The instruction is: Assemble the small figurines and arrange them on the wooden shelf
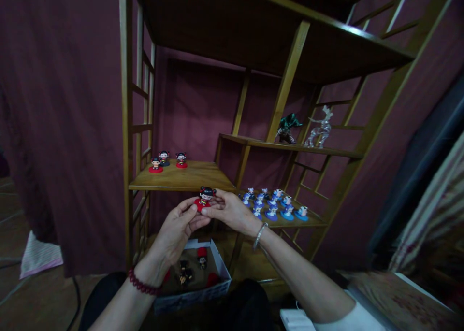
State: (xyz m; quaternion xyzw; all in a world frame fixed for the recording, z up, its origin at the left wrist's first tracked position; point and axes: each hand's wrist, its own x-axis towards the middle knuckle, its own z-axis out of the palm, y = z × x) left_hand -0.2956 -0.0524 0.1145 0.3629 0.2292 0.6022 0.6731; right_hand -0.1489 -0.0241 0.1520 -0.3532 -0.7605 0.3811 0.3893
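A small black-haired figurine on a round red base is held upright between both hands, in front of the shelf. My left hand pinches the base from the left. My right hand grips the figurine's right side, with the thumb at the base. Just behind, similar figurines stand at the left end of the upper-left wooden shelf: one on a red base, one on a dark base and another red-based one. Below my hands sits an open box with several figurines lying inside.
Several purple and blue figurines stand in rows on the lower right shelf. A green figure and a clear deer ornament occupy the shelf above. Wooden uprights divide the unit. A dark curtain hangs at left.
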